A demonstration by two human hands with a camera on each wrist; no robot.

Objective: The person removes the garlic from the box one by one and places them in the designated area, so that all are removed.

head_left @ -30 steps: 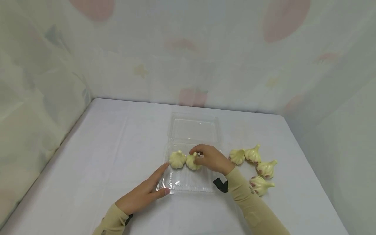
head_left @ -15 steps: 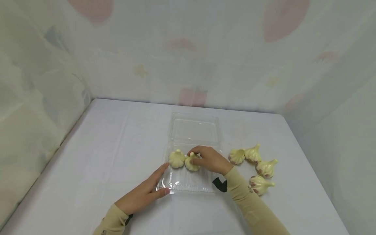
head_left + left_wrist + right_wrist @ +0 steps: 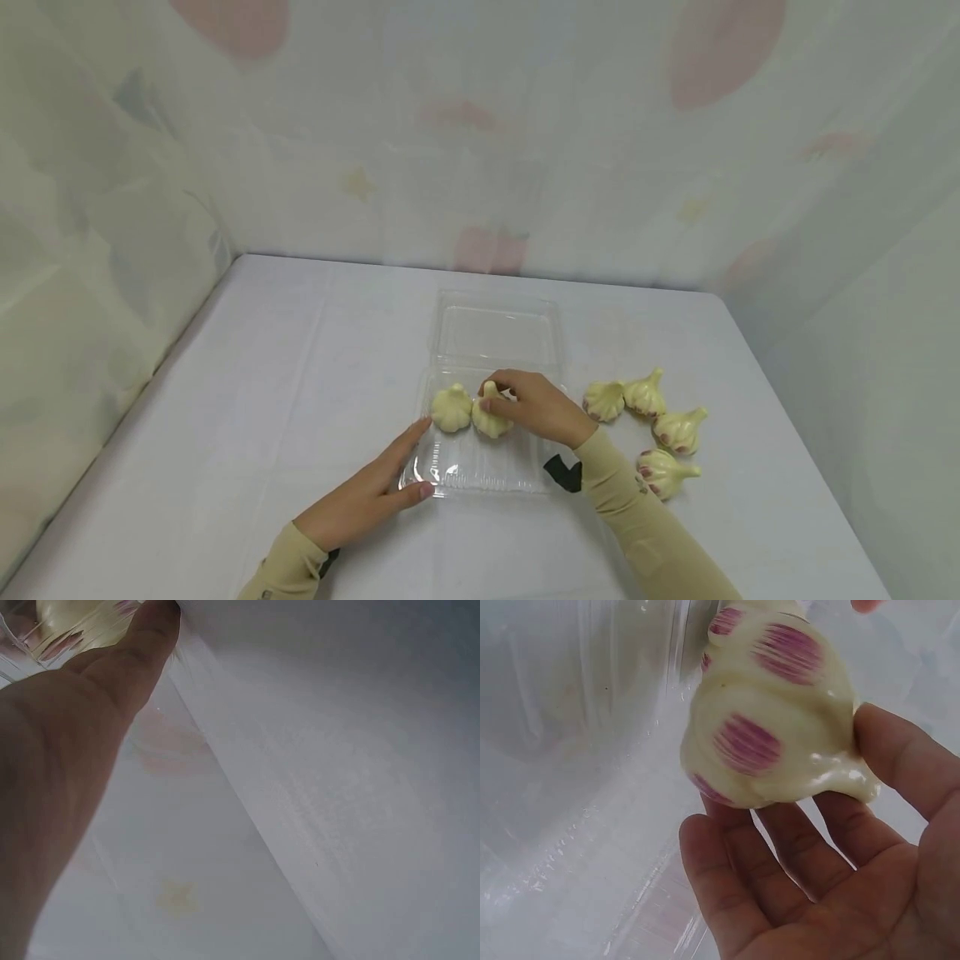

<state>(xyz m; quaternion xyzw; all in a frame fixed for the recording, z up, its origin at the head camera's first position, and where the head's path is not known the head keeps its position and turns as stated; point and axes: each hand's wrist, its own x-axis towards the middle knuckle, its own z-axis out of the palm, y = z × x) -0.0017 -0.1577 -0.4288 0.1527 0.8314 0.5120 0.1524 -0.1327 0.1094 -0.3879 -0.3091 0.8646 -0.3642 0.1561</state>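
My right hand (image 3: 542,407) holds a garlic bulb (image 3: 491,417) by its neck over the base of a clear plastic clamshell box (image 3: 480,475). In the right wrist view this garlic bulb (image 3: 772,712) shows purple streaks, with the thumb on one side and curled fingers on the other. A second garlic bulb (image 3: 452,408) sits in the box just left of it. My left hand (image 3: 367,496) rests at the box's left front corner, fingers straight and thumb along the front edge. In the left wrist view the left hand (image 3: 75,727) lies against the clear plastic wall.
The box's lid (image 3: 497,332) lies open toward the back. To the right of the box, several garlic bulbs (image 3: 678,430) form a curved row on the white table (image 3: 337,350). Patterned cloth (image 3: 585,167) hangs around the back and sides.
The right hand and its garlic bulb have shifted slightly left, and the bulb has turned a little more upright. The left hand stays in place.
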